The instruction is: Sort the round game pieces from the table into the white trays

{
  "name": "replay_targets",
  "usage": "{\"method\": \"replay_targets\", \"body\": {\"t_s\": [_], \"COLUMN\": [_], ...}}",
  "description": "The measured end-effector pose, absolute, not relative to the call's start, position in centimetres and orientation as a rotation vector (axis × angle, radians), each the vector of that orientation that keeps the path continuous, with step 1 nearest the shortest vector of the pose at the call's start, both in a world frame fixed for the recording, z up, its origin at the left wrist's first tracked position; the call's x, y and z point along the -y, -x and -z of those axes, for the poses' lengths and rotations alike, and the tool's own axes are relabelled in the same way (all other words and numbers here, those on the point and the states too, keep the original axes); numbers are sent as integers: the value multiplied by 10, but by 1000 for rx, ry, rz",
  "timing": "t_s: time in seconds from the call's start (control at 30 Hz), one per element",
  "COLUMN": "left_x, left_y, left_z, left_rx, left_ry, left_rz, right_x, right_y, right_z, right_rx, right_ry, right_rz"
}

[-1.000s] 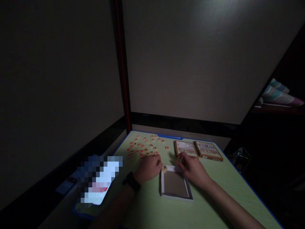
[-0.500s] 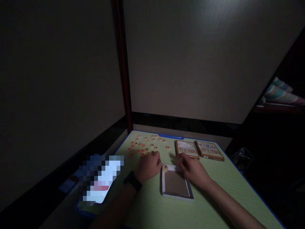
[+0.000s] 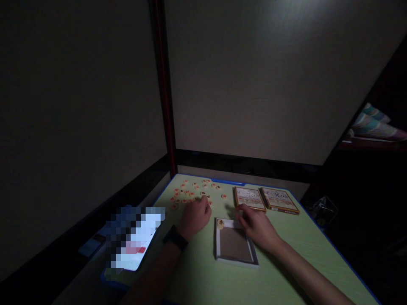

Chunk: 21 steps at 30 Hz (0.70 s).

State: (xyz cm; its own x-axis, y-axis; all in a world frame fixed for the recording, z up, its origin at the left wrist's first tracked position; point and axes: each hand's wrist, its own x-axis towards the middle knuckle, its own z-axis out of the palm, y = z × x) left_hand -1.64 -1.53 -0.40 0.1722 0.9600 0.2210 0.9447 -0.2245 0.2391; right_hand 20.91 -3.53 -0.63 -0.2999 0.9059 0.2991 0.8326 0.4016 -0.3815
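My left hand (image 3: pixel 195 218), with a dark watch on its wrist, is over the near edge of the scattered Chinese chess pieces (image 3: pixel 186 192). Its fingers are curled closed, and whatever lies inside them is hidden. Round and pale, the pieces bear red or dark characters. A shallow box tray (image 3: pixel 237 259) with a white rim and brown bottom lies between my hands. One chess piece (image 3: pixel 220 223) with a dark character sits in its far left corner. My right hand (image 3: pixel 259 226) hovers at the tray's far right side, fingers loosely bent and apart, with nothing visible in them.
Two flat printed boxes (image 3: pixel 250 199) (image 3: pixel 280 200) lie side by side at the back right of the green table (image 3: pixel 286 271), which has a blue edge. A lit phone or tablet, partly blurred out (image 3: pixel 140 241), is at the left. Walls (image 3: pixel 248 84) rise behind and to the left.
My left hand has drawn slightly left, away from the tray, and its fingers now sit at the near pieces. My right hand and the piece in the tray have stayed put.
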Motion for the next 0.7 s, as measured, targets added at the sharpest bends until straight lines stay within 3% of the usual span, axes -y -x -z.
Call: {"method": "replay_targets", "body": {"t_s": [0.17, 0.7], "left_x": [2, -8], "left_y": [36, 61], "left_z": [-1, 0], "left_rx": [-2153, -2325], "left_ry": [-2212, -2080], "left_rz": [-653, -624], "right_x": [35, -15], "right_y": [-210, -184], "right_z": [6, -26], "right_rx": [2159, 2256], "right_ry": [1453, 1464], "right_rz": [-245, -141]}}
